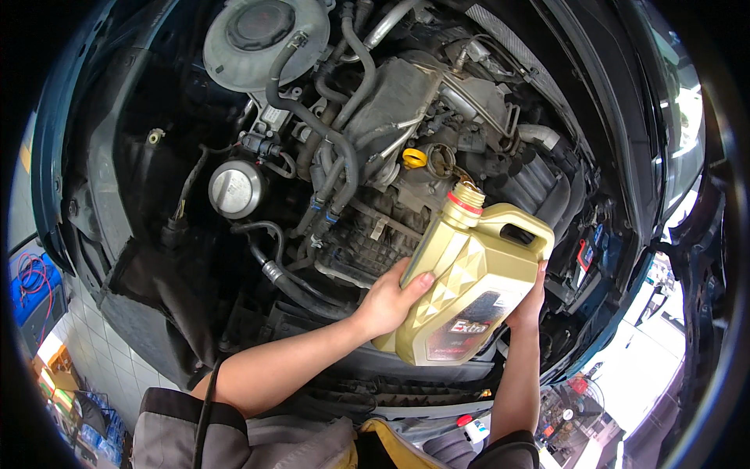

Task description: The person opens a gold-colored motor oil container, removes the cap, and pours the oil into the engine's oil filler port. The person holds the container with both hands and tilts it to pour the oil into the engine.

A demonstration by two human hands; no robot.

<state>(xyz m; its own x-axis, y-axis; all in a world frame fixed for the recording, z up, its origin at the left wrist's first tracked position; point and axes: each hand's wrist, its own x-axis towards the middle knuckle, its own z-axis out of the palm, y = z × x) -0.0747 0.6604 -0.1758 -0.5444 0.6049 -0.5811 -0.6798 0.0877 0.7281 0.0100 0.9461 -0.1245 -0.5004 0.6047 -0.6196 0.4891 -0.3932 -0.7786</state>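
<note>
Both my hands hold a gold engine oil jug [469, 285] over the engine. My left hand [393, 299] grips its left side, the thumb lying on the front face. My right hand [529, 301] supports the handle side, its fingers mostly hidden behind the jug. The jug is tilted, its uncapped neck [466, 197] with a red ring pointing away from me. Brown oil shows at its mouth, close to the round oil filler opening [441, 159]. A yellow oil cap [414, 159] sits just left of that opening.
Around the jug are black hoses [336, 141], an engine cover [391, 98] and a silver round cap [237, 190]. A strut tower [262, 31] stands far left. The front bumper edge [437, 410] lies nearest me. A fan [569, 413] stands at the lower right.
</note>
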